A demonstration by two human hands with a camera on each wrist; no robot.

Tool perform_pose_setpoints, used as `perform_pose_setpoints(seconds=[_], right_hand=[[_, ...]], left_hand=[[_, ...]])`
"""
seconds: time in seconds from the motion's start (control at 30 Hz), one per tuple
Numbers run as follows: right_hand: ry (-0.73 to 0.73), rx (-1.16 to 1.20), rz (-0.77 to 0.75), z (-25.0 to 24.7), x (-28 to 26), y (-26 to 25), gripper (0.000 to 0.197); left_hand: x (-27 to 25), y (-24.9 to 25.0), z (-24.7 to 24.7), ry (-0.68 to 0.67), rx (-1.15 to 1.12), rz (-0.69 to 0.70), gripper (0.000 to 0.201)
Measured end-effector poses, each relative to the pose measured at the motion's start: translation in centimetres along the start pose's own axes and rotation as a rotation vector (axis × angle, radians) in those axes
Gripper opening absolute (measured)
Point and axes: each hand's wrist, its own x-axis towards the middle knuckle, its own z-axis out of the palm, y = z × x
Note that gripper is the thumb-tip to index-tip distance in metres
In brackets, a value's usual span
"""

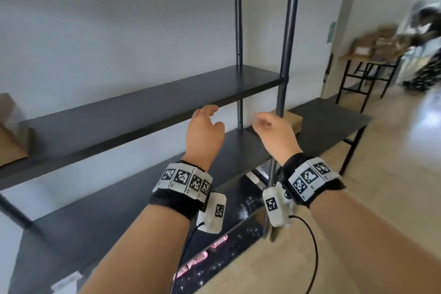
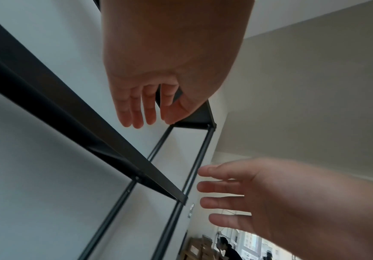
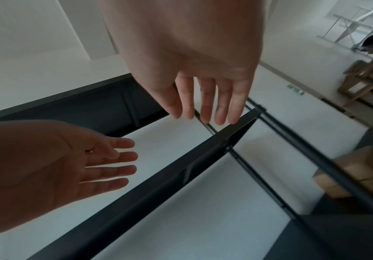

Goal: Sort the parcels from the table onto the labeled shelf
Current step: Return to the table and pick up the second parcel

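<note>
Both hands hover empty in front of the black metal shelf unit (image 1: pixel 167 100). My left hand (image 1: pixel 212 118) is just below the front edge of the middle board, fingers relaxed and apart. My right hand (image 1: pixel 266 124) is beside the front upright post (image 1: pixel 286 55), fingers loosely spread. The wrist views show the open palms of the left hand (image 2: pixel 145 112) and the right hand (image 3: pixel 205 109), holding nothing. One brown parcel (image 1: pixel 294 118) lies just behind my right hand, and the same parcel (image 3: pixel 359 172) shows in the right wrist view. Another parcel (image 1: pixel 10 131) sits at the far left of the middle board.
A low black table (image 1: pixel 334 122) adjoins the shelf unit on the right. Farther right, a wooden table (image 1: pixel 358 57) carries several stacked cardboard parcels (image 1: pixel 377 40), and a person (image 1: pixel 427 55) bends over it. Pale floor lies open to my right.
</note>
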Motion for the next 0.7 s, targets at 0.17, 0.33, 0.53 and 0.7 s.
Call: perform_pose_setpoints(seconds=[0.17,0.33,0.53,0.7], right_hand=[[0.017,-0.047,0.059,-8.4,3.1,7.6,0.035],[0.041,-0.078,0.101,-15.1,5.5,13.7,0.037],[0.017,-0.1,0.188,-20.0,9.1,19.9,0.04],[-0.019,-0.139,0.23,-21.7,13.7,24.3,0.042]], left_hand=[[1.1,4.6,11.4,-0.102,-0.056,-0.004,0.046],[1.8,7.5,21.1,-0.187,-0.092,-0.05,0.045],[3.7,9.4,29.9,-0.258,-0.065,-0.106,0.044],[7.1,9.3,35.6,-0.293,-0.012,-0.136,0.047]])
